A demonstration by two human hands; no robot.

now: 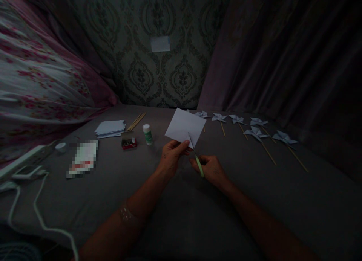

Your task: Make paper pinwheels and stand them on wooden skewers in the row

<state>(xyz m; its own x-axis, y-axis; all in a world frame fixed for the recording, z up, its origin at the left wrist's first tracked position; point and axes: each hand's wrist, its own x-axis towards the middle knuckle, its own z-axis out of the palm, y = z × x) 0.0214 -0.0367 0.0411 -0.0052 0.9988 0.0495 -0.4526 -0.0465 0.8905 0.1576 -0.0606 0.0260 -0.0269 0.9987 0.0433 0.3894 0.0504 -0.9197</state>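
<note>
My left hand [173,155] pinches the lower edge of a white square sheet of paper [183,123], held up above the grey cloth. In my right hand [210,168] is a pair of scissors [198,164] with light green handles. The scissor blades reach up over the paper's lower right part, their tip towards its middle. Whether the blades are apart is too small to make out. Behind and left of the paper stands a glue stick [147,135] with a white cap and green label.
Several paper pinwheels on sticks [256,133] lie at the right. On the left are a paper stack [109,128], thin sticks [136,121], a small red box [129,142] of metallic pieces, a blurred packet [84,157], a small white cap [60,147] and a power strip [26,161] with white cables.
</note>
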